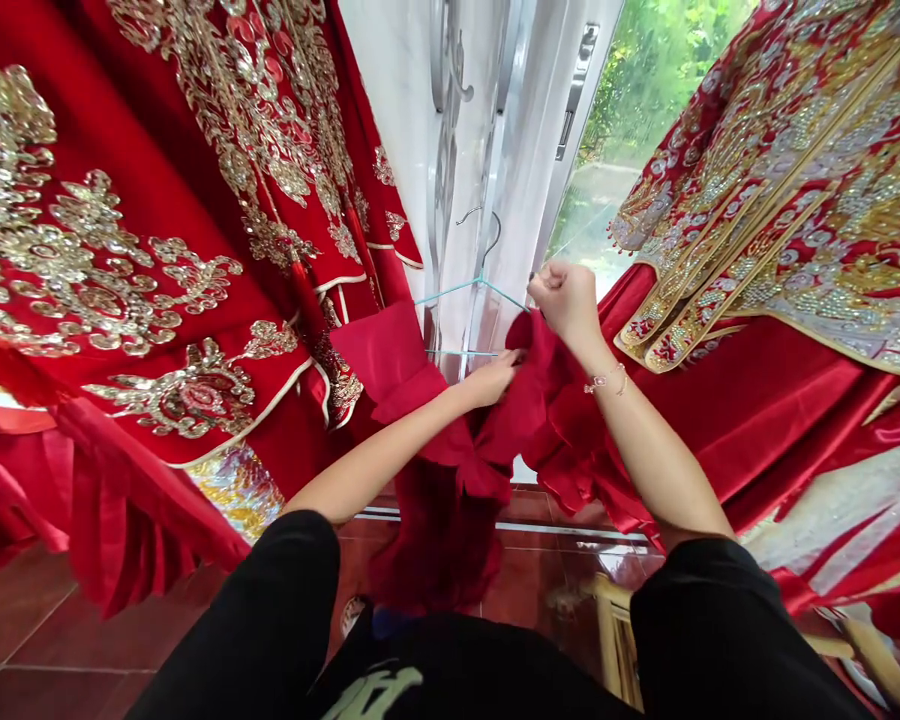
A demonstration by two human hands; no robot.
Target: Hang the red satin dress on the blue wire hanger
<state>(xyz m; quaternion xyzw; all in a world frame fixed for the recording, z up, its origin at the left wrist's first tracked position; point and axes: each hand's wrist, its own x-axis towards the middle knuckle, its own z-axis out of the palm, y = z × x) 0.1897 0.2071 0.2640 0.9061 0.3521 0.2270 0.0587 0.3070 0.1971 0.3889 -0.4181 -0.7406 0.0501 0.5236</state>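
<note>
A plain crimson dress (390, 350) with ruffled folds hangs on a thin pale-teal wire hanger (450, 290), whose metal hook points up. My right hand (565, 295) is closed in a pinch at the hanger's right end, at the top edge of the dress. Lower down, my left hand (495, 378) reaches across the front of the dress and grips its cloth on the right side, under the hanger's bottom bar. Folds of cloth partly cover the left fingertips. The dress's darker lower part falls toward the floor, close to my body.
Red gowns with gold and silver beading (195, 380) hang on the left. A beaded red jacket (780, 190) over a satin skirt hangs on the right. Behind the hanger stands a white door frame (525, 130) beside glass. A bamboo stool (615, 640) stands low right on the tiled floor (52, 630).
</note>
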